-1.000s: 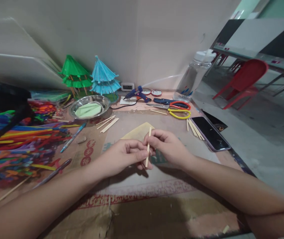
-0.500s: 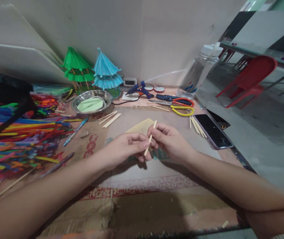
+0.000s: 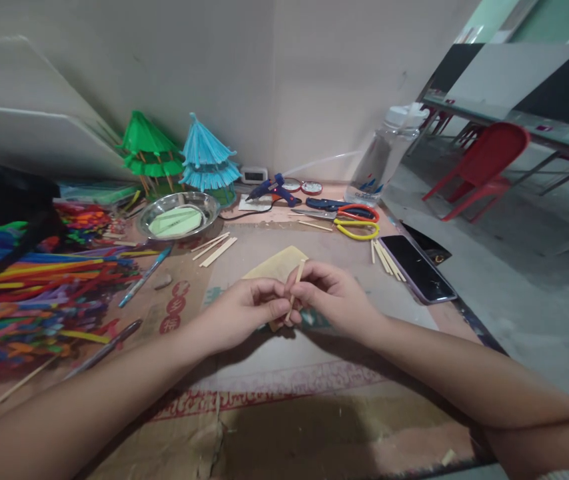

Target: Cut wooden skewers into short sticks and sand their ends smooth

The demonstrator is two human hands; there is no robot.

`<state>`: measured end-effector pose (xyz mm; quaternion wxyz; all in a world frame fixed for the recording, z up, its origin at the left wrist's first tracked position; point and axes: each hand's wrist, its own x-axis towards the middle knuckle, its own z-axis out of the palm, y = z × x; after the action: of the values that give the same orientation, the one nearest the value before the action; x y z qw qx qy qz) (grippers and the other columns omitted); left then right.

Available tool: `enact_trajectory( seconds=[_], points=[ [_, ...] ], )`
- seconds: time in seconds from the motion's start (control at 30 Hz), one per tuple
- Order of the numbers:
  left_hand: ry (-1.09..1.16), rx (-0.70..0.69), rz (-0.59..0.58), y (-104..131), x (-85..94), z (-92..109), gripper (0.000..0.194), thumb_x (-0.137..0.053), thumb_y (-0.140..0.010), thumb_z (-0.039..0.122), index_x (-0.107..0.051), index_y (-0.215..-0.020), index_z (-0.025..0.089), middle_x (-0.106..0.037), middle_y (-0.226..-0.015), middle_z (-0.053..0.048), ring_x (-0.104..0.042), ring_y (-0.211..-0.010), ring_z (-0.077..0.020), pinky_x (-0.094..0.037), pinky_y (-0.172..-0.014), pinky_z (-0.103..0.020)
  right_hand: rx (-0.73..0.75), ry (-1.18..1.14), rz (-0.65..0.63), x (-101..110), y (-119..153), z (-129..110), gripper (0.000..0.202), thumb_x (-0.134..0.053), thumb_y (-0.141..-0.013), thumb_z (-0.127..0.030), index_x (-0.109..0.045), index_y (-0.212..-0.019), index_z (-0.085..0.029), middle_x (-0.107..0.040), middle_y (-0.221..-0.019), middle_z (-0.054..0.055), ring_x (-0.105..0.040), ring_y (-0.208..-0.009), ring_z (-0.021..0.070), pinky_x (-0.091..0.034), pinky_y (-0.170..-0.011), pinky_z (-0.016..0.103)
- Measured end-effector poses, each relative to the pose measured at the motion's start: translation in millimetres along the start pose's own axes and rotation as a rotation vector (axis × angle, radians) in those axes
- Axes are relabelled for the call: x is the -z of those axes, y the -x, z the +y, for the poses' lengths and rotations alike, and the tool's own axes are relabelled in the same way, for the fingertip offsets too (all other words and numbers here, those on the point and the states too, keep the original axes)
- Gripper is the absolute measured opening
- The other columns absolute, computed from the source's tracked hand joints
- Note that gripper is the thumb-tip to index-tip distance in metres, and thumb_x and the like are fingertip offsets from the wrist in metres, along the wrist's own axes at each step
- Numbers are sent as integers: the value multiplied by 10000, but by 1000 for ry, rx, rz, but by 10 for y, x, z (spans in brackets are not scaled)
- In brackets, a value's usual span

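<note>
A short wooden stick (image 3: 300,270) stands slanted between my two hands, over the middle of the work sheet. My right hand (image 3: 324,290) pinches it between thumb and fingers. On its other side my left hand (image 3: 259,303) has thumb and fingers closed at the stick's lower part. Just beyond the hands lies a pale yellow piece (image 3: 277,263), partly hidden by my fingers; it looks like sandpaper. Several more wooden sticks (image 3: 219,252) lie beyond my left hand, and another bundle of sticks (image 3: 388,260) lies to the right.
A metal bowl (image 3: 214,217), green (image 3: 149,143) and blue (image 3: 207,150) umbrella-roofed models, a glue gun (image 3: 274,190), scissors (image 3: 357,229) and a water bottle (image 3: 382,157) line the back. A phone (image 3: 419,270) lies right; colourful pipe cleaners (image 3: 34,287) cover the left.
The stick stands more upright, and its lower end shows less below my left thumb. The whole view has shifted slightly; things on the table lie as before.
</note>
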<state>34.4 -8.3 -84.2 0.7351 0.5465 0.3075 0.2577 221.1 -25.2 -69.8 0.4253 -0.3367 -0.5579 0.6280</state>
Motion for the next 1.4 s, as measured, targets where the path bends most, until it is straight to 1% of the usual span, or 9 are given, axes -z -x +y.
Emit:
enact_trajectory(
  seconds=[0.43, 0.57, 0.67, 0.73, 0.83, 0.93, 1.0, 1.17, 1.4],
  points=[
    [-63, 1, -25, 31, -32, 50, 504, -765, -767, 618, -713, -871, 128, -763, -823, -95, -641, -682, -144, -487, -682, -282, 11, 62, -18, 25, -13, 58, 328, -727, -852, -476, -555, -815, -200, -618, -649, -36, -612, -559, 113, -502, -556, 257],
    [-17, 24, 55, 41, -51, 80, 458, -753, -798, 586, -657, -851, 142, -760, -766, -82, -631, -625, -140, -477, -648, -282, 366, 468, 172, 205, -55, 117, 157, -670, -907, -329, -615, -1016, -231, -627, -787, -10, -599, -691, 136, -501, -645, 285],
    [-19, 34, 85, 27, -48, 68, 482, -745, -784, 614, -616, -805, 150, -749, -754, -78, -644, -617, -150, -485, -646, -292, 630, 942, 17, 352, -94, 134, 229, -581, -958, -253, -647, -1177, -266, -673, -950, 52, -621, -872, 199, -500, -789, 358],
    [-119, 38, 26, 24, -30, 72, 487, -664, -841, 632, -616, -773, 152, -737, -743, -78, -647, -625, -156, -486, -645, -292, 684, 1121, -117, 417, -124, 130, 207, -520, -984, -234, -681, -1113, -242, -681, -952, 78, -616, -889, 217, -482, -793, 366],
    [-572, -110, 78, 25, 52, 99, 425, -535, -956, 542, -665, -801, 168, -734, -809, -73, -657, -743, -187, -491, -730, -321, 590, 1121, -88, 464, -168, 106, 183, -475, -983, -200, -656, -959, -192, -687, -880, 84, -618, -825, 208, -472, -756, 346],
    [-1112, -348, 233, -11, 202, 67, 309, -643, -913, 467, -697, -1040, 190, -706, -1128, -92, -619, -1075, -267, -456, -957, -403, 329, 1000, -38, 455, -187, 97, 133, -478, -978, -201, -597, -918, -191, -701, -852, 57, -645, -772, 178, -477, -717, 302],
    [-1293, -386, 244, -59, 304, -9, 467, -707, -862, 472, -638, -1222, 181, -629, -1316, -120, -545, -1226, -308, -414, -1041, -449, 213, 943, -90, 419, -186, 126, 114, -498, -978, -221, -579, -902, -197, -701, -814, 33, -652, -742, 163, -474, -700, 279],
    [-1466, -352, 109, -152, 412, -176, 505, -620, -923, 513, -596, -1298, 175, -603, -1376, -120, -517, -1257, -319, -412, -1029, -456, 246, 1132, -263, 370, -217, 233, 137, -513, -960, -186, -569, -835, -193, -674, -797, 48, -618, -754, 172, -454, -720, 288],
    [-1538, -368, 124, -158, 398, -183, 518, -604, -931, 537, -596, -1287, 161, -605, -1367, -125, -520, -1236, -314, -400, -993, -434, 273, 1156, -307, 404, -258, 225, 177, -445, -982, -188, -569, -856, -190, -682, -807, 66, -624, -756, 177, -467, -719, 293]
  ],
)
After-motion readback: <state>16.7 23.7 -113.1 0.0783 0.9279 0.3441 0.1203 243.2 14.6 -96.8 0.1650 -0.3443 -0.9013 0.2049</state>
